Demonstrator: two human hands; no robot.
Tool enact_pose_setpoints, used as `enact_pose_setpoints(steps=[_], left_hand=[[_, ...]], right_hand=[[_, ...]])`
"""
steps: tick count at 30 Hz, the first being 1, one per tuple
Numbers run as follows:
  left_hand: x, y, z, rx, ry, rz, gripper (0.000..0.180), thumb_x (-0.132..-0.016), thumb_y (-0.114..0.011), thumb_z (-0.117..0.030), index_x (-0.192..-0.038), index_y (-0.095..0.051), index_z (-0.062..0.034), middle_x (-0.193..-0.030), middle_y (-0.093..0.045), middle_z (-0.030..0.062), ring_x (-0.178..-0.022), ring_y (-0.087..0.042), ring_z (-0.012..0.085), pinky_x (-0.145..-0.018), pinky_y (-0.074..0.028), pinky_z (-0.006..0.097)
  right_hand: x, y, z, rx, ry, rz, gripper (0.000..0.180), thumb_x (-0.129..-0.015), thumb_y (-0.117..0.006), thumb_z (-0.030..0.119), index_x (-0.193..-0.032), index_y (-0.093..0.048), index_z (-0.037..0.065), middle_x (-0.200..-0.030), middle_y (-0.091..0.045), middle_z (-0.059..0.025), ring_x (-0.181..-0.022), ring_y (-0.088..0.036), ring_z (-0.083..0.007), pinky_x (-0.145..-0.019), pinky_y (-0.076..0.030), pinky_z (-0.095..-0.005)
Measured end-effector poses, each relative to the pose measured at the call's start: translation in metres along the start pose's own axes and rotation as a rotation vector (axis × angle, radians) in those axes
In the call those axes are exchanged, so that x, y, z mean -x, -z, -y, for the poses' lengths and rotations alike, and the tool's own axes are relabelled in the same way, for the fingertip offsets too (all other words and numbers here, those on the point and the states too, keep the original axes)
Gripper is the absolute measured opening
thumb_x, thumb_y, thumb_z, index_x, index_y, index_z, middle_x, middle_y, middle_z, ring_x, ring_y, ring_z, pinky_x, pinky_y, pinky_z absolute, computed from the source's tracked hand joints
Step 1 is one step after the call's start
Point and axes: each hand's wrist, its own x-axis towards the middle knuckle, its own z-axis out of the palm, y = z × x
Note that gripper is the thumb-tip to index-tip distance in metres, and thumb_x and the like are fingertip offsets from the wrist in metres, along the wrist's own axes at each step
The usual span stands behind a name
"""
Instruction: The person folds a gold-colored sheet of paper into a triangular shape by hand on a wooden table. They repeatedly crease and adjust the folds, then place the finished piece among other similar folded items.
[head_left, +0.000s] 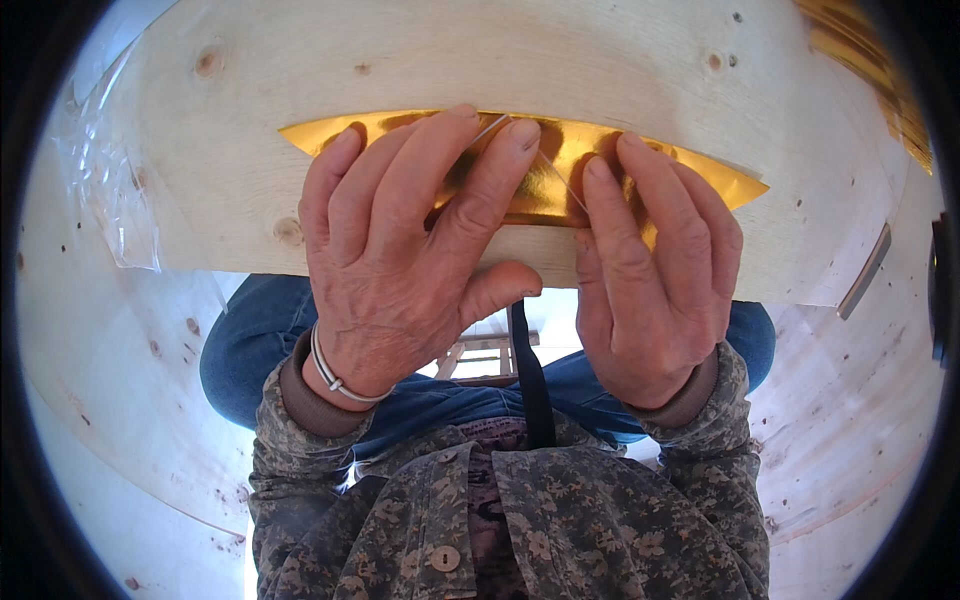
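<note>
A long strip of shiny gold foil (560, 150), pointed at both ends, lies crosswise on the pale wooden board. Over its left half rests my left hand (410, 205), fingers stretched onto the foil and thumb out to the side. My right hand (655, 245) lies on the right half, its fingers extended and slightly apart. Between the hands a thin pale strand (562, 180) slants from my left index fingertip towards my right index finger. Another short pale piece (490, 129) shows beside my left index finger; whether it is thread or wire I cannot tell. My fingers partly hide the foil.
The wooden board (560, 55) spans the space before my lap. Crumpled clear plastic (115, 190) lies at the left. More gold foil (875, 60) is at the far right. A narrow dark metal-looking strip (864, 272) sits at the board's right edge.
</note>
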Motion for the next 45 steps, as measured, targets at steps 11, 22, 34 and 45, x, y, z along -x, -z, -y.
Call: enact_pose_setpoints(steps=[11, 22, 34, 45], left_hand=[[-0.0003, 0.0014, -0.0005, 0.002, 0.009, 0.007, 0.075, -0.093, -0.041, -0.073, -0.138, -0.062, -0.0164, -0.139, -0.049, 0.0091, -0.127, -0.043, 0.029, -0.112, -0.031, 0.048], [0.0006, 0.0023, -0.0006, -0.018, 0.01, 0.029, 0.075, -0.093, -0.041, -0.073, -0.138, -0.062, -0.0165, -0.138, -0.05, 0.0085, -0.128, -0.042, 0.0259, -0.113, -0.03, 0.047], [0.0012, 0.0006, -0.0015, -0.014, 0.01, 0.018, 0.076, -0.094, -0.039, -0.073, -0.139, -0.061, -0.017, -0.138, -0.049, 0.008, -0.129, -0.042, 0.0249, -0.114, -0.028, 0.047], [0.001, -0.0001, -0.002, -0.022, 0.013, 0.008, 0.076, -0.094, -0.039, -0.073, -0.138, -0.062, -0.017, -0.139, -0.05, 0.0078, -0.129, -0.042, 0.0251, -0.115, -0.028, 0.047]], right_hand=[[-0.0001, -0.0024, 0.0, 0.012, 0.008, -0.018, 0.038, -0.084, -0.077, 0.003, -0.121, -0.071, 0.001, -0.126, -0.066, -0.0153, -0.116, -0.061, -0.0309, -0.097, -0.052, -0.0364], [-0.0017, 0.0007, 0.0016, 0.006, 0.002, 0.002, 0.035, -0.086, -0.075, 0.004, -0.12, -0.071, 0.001, -0.127, -0.065, -0.0152, -0.116, -0.06, -0.0313, -0.098, -0.051, -0.0368], [0.0017, -0.0001, -0.0017, 0.022, 0.016, 0.02, 0.036, -0.09, -0.073, 0.009, -0.125, -0.069, 0.003, -0.129, -0.064, -0.0138, -0.119, -0.059, -0.0295, -0.099, -0.051, -0.0371], [0.0003, 0.0009, -0.0015, 0.014, 0.014, 0.024, 0.036, -0.089, -0.073, 0.008, -0.125, -0.069, 0.004, -0.129, -0.064, -0.0138, -0.119, -0.059, -0.0298, -0.099, -0.051, -0.0374]])
